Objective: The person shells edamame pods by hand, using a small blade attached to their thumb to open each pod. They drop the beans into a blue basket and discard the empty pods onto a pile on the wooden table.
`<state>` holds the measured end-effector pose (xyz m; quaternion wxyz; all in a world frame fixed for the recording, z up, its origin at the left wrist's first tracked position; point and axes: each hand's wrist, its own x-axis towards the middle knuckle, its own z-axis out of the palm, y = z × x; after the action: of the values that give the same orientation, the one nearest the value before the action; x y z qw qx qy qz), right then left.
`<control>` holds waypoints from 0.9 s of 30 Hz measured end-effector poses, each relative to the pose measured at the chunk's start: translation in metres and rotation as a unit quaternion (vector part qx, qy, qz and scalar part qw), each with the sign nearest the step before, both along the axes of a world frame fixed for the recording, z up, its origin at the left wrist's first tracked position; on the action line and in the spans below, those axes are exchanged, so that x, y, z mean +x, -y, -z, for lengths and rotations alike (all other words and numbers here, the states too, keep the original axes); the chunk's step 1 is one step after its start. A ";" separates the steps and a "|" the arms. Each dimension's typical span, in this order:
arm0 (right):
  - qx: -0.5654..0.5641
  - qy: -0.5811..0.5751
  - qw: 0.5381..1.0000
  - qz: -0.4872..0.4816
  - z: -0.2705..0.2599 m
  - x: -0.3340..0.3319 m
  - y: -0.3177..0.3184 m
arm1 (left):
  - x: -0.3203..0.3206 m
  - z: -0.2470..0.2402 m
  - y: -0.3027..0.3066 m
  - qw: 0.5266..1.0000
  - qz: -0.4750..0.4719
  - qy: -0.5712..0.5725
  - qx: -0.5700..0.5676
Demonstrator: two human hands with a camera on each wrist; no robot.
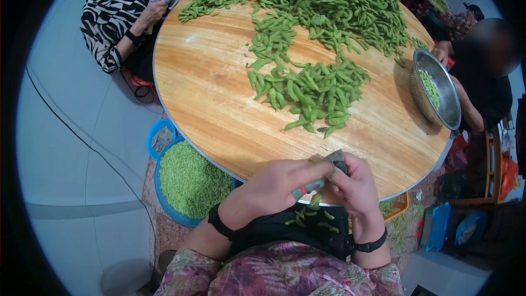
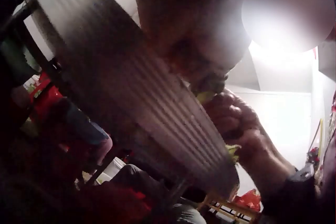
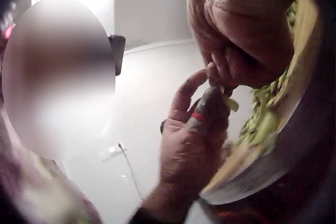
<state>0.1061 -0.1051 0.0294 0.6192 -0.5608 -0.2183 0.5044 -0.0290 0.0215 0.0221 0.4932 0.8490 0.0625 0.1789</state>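
Note:
Both hands meet at the near edge of the wooden table. My left hand, its thumb in a grey cover with a red band, pinches a green pod close to the other hand's fingertips. With curled fingers, my right hand grips at the same spot; the left wrist view shows green pod pieces by its fingers. Dark grey wrapping covers a fingertip where the hands meet. Another pod shows just below them. The fingers partly hide what they hold.
Green pods spread over the wooden table, heaped at the far side. A blue basin of shelled beans stands below left. At right, a person holds a metal colander; another person sits at left. Several pods lie on the dark lap.

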 end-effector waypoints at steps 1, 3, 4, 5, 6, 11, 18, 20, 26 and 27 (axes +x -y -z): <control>0.000 0.001 1.000 0.003 0.004 0.001 0.001 | 0.000 0.002 -0.003 0.994 0.071 0.024 0.075; 0.076 -0.323 0.943 -0.016 0.016 0.002 0.003 | 0.005 0.007 -0.001 0.993 0.055 0.077 0.071; 0.075 -0.322 0.944 -0.015 0.017 0.003 0.003 | 0.006 0.010 0.001 0.989 0.035 0.128 0.067; 0.085 -0.328 0.940 -0.036 0.018 0.005 0.002 | 0.007 0.013 0.000 0.989 0.035 0.128 0.066; 0.095 -0.334 0.936 -0.058 0.018 0.006 0.001 | 0.007 0.016 0.000 0.988 0.003 0.151 0.042; -0.028 0.409 0.906 -0.110 -0.008 0.034 -0.016 | 0.004 0.032 -0.002 0.895 -0.062 0.131 -0.421; -0.176 0.715 0.676 0.041 0.006 0.045 -0.031 | 0.015 0.028 0.002 0.943 -0.079 0.024 -0.322; -0.147 0.683 0.711 0.082 0.008 0.042 -0.024 | 0.019 0.024 0.006 0.975 -0.104 0.073 -0.184; -0.032 0.256 0.965 0.043 -0.001 0.027 0.002 | 0.027 0.003 0.014 0.998 -0.067 0.019 0.005; -0.034 0.188 0.982 0.011 -0.003 0.027 0.006 | 0.030 0.008 0.015 0.997 -0.062 0.053 0.010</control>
<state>0.1326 -0.1108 0.0327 0.5533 -0.6686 -0.3076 0.3901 0.0009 0.0066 0.0138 0.4755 0.8377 0.0872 0.2541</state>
